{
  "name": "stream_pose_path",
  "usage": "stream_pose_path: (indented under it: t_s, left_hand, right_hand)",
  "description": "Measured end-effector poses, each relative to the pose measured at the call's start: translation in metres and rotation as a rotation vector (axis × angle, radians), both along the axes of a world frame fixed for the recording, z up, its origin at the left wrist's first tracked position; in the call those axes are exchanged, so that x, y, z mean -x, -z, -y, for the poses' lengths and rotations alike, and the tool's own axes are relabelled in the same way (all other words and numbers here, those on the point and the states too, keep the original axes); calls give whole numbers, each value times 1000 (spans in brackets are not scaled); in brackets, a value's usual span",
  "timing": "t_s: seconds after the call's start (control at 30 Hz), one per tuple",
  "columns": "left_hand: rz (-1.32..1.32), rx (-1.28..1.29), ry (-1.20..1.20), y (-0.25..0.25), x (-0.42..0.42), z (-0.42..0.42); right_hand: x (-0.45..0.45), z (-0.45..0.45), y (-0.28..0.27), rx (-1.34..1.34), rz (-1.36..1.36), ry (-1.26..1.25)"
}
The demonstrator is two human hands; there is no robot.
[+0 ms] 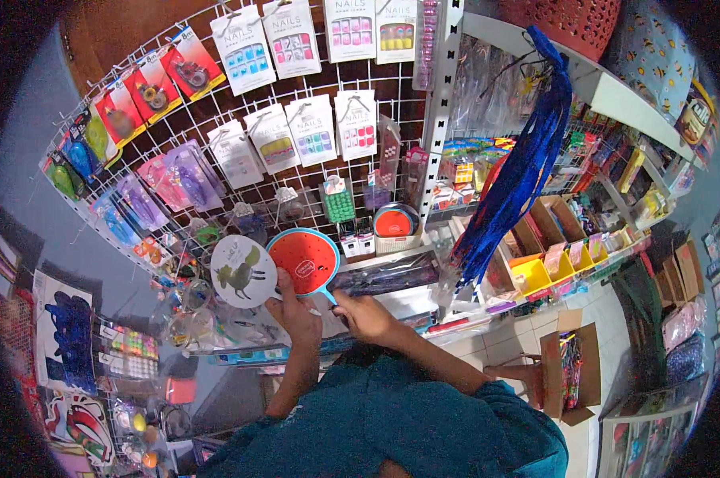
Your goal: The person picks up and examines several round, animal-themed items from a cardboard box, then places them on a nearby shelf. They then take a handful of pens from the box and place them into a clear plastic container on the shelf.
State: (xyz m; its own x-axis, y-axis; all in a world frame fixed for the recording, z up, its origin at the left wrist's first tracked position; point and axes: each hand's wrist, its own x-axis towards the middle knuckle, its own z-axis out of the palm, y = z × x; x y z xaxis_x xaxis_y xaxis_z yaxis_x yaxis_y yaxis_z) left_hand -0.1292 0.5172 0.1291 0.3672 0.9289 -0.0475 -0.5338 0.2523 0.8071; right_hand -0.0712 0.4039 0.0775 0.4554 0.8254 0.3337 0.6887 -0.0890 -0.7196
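Observation:
My left hand (297, 316) grips a round white hand mirror (244, 272) with a dark horse-like figure, its thumb on the near edge. Close against its right side is a red round hand mirror (305, 263) with a light blue rim and dark specks, like a watermelon. My right hand (363, 316) is closed around this one's light blue handle. Both round pieces are held up before a shelf below the white wire grid. Whether the pieces have mirror glass on their far sides is hidden.
A white wire grid (276, 182) carries packs of false nails (242, 54) and hair clips. Blue cords (530, 149) hang at the right. Another red round piece (394, 223) stands in a small basket (398, 244). An open cardboard box (587, 370) is on the floor.

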Motion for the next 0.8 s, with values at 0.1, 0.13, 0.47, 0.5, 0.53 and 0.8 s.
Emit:
stream_pose_path:
  t_s: [0.1, 0.13, 0.47, 0.5, 0.53, 0.8]
  left_hand:
    - [30, 42, -50, -6, -4, 3]
    - [48, 31, -48, -4, -5, 3]
    - [-9, -109, -50, 4, -7, 3]
    - [19, -4, -39, -5, -8, 8]
    - [12, -19, 3, -2, -8, 8]
    - [-51, 4, 171, 22, -17, 11]
  right_hand:
    - [-1, 5, -13, 60, -35, -1]
    - [-1, 7, -19, 105, -54, -9]
    - [-8, 16, -7, -13, -137, -97]
    - [-9, 18, -10, -1, -127, -89]
    - [-9, 21, -14, 11, -118, -81]
    - [-20, 30, -34, -246, -130, 93]
